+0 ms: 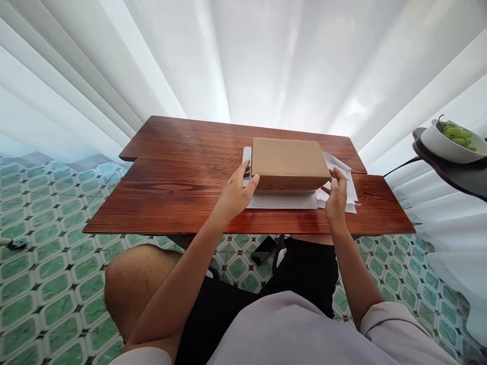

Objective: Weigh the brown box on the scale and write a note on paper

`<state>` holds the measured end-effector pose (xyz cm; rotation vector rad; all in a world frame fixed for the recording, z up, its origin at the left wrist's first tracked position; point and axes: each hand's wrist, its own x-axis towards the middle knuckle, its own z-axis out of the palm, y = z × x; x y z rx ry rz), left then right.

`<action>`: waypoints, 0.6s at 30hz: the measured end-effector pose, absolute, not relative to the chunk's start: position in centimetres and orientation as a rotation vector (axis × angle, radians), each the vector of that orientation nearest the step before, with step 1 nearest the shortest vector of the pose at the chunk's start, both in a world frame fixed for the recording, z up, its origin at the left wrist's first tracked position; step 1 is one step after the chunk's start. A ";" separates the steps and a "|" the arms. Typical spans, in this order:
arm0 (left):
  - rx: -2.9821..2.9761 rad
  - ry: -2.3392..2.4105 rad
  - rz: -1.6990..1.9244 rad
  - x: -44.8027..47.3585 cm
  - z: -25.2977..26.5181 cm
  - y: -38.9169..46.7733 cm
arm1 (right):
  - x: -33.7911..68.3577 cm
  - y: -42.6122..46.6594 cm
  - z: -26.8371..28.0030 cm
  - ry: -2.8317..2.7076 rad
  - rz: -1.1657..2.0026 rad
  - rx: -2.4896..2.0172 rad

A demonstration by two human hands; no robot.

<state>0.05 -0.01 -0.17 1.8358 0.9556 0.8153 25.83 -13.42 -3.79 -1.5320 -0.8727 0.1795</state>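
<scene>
A brown cardboard box [287,157] sits at the right half of the wooden table, its plain top facing up. My left hand [239,190] is at the box's left side, thumb against the front left corner and fingers along the side. On the opposite side, my right hand [336,196] has its fingers around the front right corner, partly hidden by the box edge. Both hands hold the box between them. Under it, a flat white piece [283,202] shows along the front and left. Sheets of paper [348,185] with writing lie beside the right hand.
The reddish-brown table [171,172] has stepped ends. White curtains [258,61] hang behind it. At the far right, a white bowl of green grapes [454,142] stands on a dark shelf. A black phone [264,250] is below the table's front edge, above the green tiled floor [49,289].
</scene>
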 end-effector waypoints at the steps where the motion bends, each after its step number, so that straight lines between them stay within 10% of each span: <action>1: 1.838 0.943 0.821 0.1 -0.3 0.0 | 25.9 -13.4 -3.5 -0.850 0.234 -1.553; 18: 1.966 1.097 0.594 0.7 2.8 -2.2 | 26.3 -12.8 -3.3 -0.977 0.253 -1.771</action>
